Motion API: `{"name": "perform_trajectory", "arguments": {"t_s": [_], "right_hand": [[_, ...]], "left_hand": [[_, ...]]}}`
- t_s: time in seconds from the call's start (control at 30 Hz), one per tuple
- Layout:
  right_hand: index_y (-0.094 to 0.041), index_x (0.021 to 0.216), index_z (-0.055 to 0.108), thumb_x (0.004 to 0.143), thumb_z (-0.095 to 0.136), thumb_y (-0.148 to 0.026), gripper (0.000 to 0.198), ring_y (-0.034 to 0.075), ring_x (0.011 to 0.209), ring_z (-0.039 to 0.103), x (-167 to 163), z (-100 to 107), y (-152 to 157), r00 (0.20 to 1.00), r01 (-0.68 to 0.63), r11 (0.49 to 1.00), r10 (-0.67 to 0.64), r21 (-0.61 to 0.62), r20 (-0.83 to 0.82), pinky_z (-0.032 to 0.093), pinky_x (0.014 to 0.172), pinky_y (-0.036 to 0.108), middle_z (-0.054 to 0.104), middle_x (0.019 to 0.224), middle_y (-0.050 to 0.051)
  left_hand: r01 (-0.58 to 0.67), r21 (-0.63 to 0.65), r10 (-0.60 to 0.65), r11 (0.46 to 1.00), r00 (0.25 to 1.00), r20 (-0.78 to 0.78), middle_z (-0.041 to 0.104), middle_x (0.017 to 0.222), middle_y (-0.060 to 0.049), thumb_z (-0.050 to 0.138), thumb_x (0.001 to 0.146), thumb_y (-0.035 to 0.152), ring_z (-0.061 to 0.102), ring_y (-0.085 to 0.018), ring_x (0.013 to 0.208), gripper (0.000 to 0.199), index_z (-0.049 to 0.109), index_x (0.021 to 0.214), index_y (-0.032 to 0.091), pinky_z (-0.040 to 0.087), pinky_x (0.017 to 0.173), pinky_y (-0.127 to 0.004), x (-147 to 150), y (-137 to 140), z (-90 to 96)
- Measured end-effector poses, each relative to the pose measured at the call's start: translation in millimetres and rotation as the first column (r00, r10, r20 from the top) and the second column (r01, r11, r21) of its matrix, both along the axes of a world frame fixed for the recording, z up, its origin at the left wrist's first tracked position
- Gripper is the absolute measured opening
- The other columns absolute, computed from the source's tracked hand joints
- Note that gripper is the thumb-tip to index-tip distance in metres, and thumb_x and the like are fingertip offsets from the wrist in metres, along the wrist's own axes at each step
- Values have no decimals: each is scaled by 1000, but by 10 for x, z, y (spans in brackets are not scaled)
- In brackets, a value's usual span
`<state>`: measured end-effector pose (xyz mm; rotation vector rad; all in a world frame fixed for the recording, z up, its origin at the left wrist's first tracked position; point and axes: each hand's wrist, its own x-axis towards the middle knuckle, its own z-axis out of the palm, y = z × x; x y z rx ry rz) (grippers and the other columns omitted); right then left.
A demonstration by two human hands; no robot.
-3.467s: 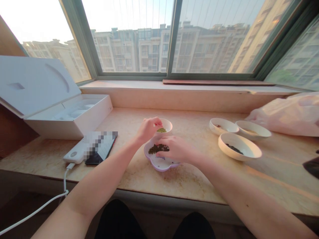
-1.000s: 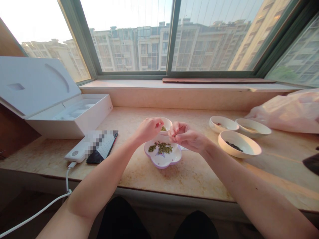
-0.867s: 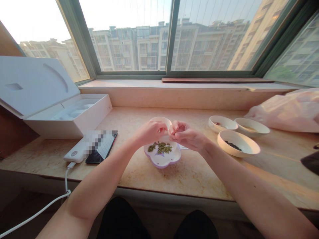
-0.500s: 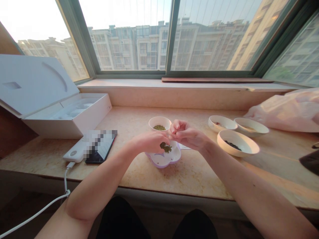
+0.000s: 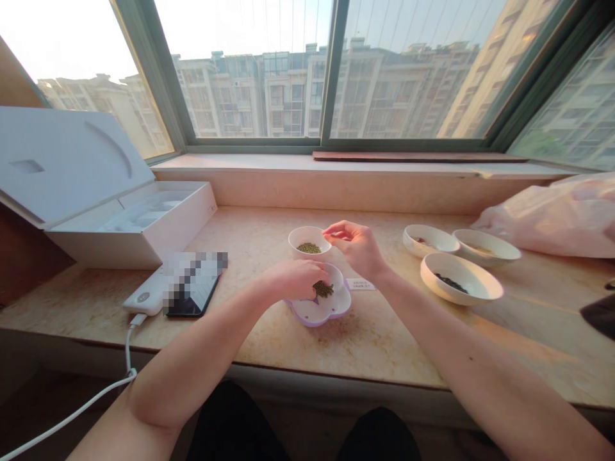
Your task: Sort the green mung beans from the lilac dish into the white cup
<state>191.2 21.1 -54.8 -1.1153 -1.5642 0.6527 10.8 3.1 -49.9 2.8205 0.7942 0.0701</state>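
A purple-and-white scalloped dish (image 5: 314, 315) sits on the counter with a small pile of green beans, seemingly mung beans (image 5: 323, 289), in it. My left hand (image 5: 298, 280) is over the dish's left side, fingers curled down beside the beans; its fingertips are mostly hidden. Just behind the dish stands a small white bowl (image 5: 307, 254) holding more green beans. At that bowl's right rim is my right hand (image 5: 353, 243), thumb and fingertips pinched together; whatever lies between them is too small to make out.
Three white bowls stand to the right, the nearest bowl (image 5: 461, 291) holding dark pieces. A pale plastic bag (image 5: 557, 214) lies behind them. Leftward are an open white box (image 5: 177, 224), a phone (image 5: 192, 298) and a corded white power bank (image 5: 144, 296). A paper slip (image 5: 361, 284) lies beside the dish.
My right hand has turned over and shifted slightly to the bowl's right rim, away from my left hand. The left hand stays over the dish, moved only a little.
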Motion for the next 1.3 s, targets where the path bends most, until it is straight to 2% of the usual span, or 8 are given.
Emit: {"name": "perform_trajectory", "arguments": {"t_s": [0.13,0.27,0.6,0.73,0.93,1.07,1.2,1.3], "right_hand": [[-21,93,78,85,60,-21,20,22,82,69,-35,-60,91,942,58,991,-95,121,321,53,76,34,78,91,5],[-22,105,78,86,55,-15,30,22,89,69,-40,-107,111,877,25,986,-101,167,469,52,87,37,78,110,7],[-20,102,76,90,58,-21,21,19,78,66,39,-60,-112,869,37,979,-131,201,476,50,76,33,76,104,7],[-21,101,76,90,59,-22,21,18,76,65,43,-59,-170,880,22,980,-112,196,462,50,74,32,76,105,6],[-20,101,77,89,59,-20,21,18,76,65,32,-59,-173,878,44,982,-126,185,462,50,74,32,76,105,7],[-20,99,77,88,58,-19,22,18,74,64,30,-59,-181,870,42,984,-120,171,478,48,73,32,76,99,6],[-18,102,77,87,60,-19,23,19,75,65,48,-64,-183,868,34,991,-93,128,489,47,73,31,76,97,7],[-18,102,77,83,61,-14,25,19,78,65,59,-64,-183,862,17,993,-72,113,501,46,72,30,76,97,6]], "left_hand": [[-65,-15,66,998,997,38,72,93,-4,57,76,3,65,-20,81,29,74,89,21,45,64,-29,21,27,-52],[-74,15,73,997,997,39,73,97,-3,51,78,1,65,-18,81,35,75,93,22,46,70,-29,37,52,-91],[-90,-20,92,996,990,111,73,93,-3,49,73,-2,65,-18,85,34,72,82,22,45,72,-26,20,81,-104],[-54,-33,59,998,985,161,73,100,-2,47,71,-3,67,-18,94,35,69,79,22,46,79,-25,-3,96,-88],[-31,-42,39,999,979,200,73,111,-2,42,74,-4,67,-16,93,43,71,91,24,46,79,-24,-7,115,-36],[-25,-54,39,998,959,280,74,101,-3,44,77,0,66,-17,91,40,72,95,22,49,81,-26,-2,135,-14],[0,-217,87,976,916,392,69,86,-2,51,75,3,64,-15,79,32,72,93,20,50,73,-26,-22,103,64],[136,-491,168,860,834,525,67,84,-1,62,76,9,64,-14,80,23,70,96,19,52,75,-27,-55,72,149]]}}
